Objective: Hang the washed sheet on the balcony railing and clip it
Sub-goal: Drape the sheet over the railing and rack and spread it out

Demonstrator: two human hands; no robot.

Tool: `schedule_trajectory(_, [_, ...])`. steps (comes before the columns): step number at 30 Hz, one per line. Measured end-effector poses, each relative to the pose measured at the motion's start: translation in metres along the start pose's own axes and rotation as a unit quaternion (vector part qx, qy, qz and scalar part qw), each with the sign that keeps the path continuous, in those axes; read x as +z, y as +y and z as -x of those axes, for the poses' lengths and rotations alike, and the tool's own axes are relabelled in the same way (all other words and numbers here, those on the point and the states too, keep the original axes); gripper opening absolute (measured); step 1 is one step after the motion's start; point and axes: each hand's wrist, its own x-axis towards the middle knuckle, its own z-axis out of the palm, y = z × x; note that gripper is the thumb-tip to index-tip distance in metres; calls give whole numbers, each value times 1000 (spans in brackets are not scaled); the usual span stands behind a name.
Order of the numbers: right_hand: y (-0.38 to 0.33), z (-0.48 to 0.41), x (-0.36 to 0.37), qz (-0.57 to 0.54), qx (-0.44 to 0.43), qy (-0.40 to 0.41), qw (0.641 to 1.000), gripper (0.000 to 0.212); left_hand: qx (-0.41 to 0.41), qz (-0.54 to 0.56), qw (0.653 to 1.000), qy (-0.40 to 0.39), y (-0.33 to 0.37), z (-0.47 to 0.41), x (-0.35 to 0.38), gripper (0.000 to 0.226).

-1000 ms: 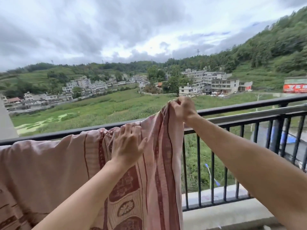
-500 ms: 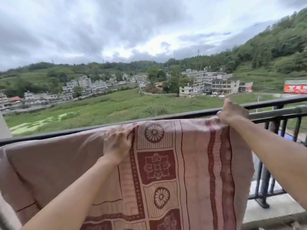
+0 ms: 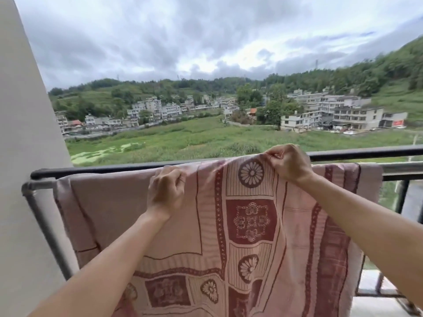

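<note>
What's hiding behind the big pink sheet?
The sheet drapes over a grey rail; only the rail's ends show. Anything lower behind the sheet is covered.

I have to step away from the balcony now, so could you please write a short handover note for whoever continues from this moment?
Left hand: shut on the top fold of the pink patterned sheet, at the rail.
Right hand: fingers pinching the sheet's top edge, lifted slightly above the black metal balcony railing.
Sheet: draped over the grey metal bar just inside the railing, spread from near the left wall to right of the right hand.
Done: sheet hung and mostly spread.
Left: settle the top edge and clip it; no clips in view.
</note>
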Motion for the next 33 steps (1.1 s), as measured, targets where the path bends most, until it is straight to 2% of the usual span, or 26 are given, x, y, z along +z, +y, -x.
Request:
schedule_trajectory(2, [10,-4,-9,7,0,75,997,19,-67,-48,997,3,-26,1,-11,20])
schedule_trajectory(5, [32,-7,-26,16,91,194,977,26,-150,-133,980,8,-68,8,-31,33])
schedule_trajectory(6, [41,-6,-32,33,128,206,970,29,-175,-149,973,13,-80,11,-37,37])
schedule_trajectory(7, [49,-4,-37,55,160,188,967,31,-197,-160,967,23,-92,15,-42,41])
schedule_trajectory(9, [59,3,-41,104,191,82,973,35,-249,-152,956,39,-110,23,-44,45])
schedule_trajectory(11, [59,10,-39,138,183,2,973,34,-324,-69,943,37,-118,32,-36,46])
schedule_trajectory(13, [50,15,-34,154,162,1,975,26,-414,65,907,27,-114,39,-25,45])
schedule_trajectory(15, [33,20,-26,171,120,28,978,30,-461,155,873,32,-110,42,-17,42])
schedule_trajectory(17, [12,27,-16,173,64,52,982,29,-456,189,868,50,-106,42,-12,33])
schedule_trajectory(19, [-15,32,-6,155,7,44,987,26,-426,205,879,62,-98,41,-11,23])
schedule_trajectory(22, [-66,36,15,129,-73,-2,989,24,-390,265,881,43,-81,45,-12,32])
schedule_trajectory(24, [-101,36,35,106,-117,-26,987,24,-400,370,837,39,-79,49,-15,39])
schedule_trajectory(26, [-138,33,61,73,-148,-48,985,25,-443,488,751,38,-87,53,-21,44])
schedule_trajectory(27, [-156,31,77,57,-159,-58,984,26,-456,514,726,26,-93,54,-25,40])
schedule_trajectory(30, [-199,21,134,36,-164,-83,982,35,-463,492,734,-68,-109,52,-37,21])
schedule_trajectory(33, [-222,9,183,104,-154,-96,978,34,-458,485,726,-166,-134,44,-37,22])
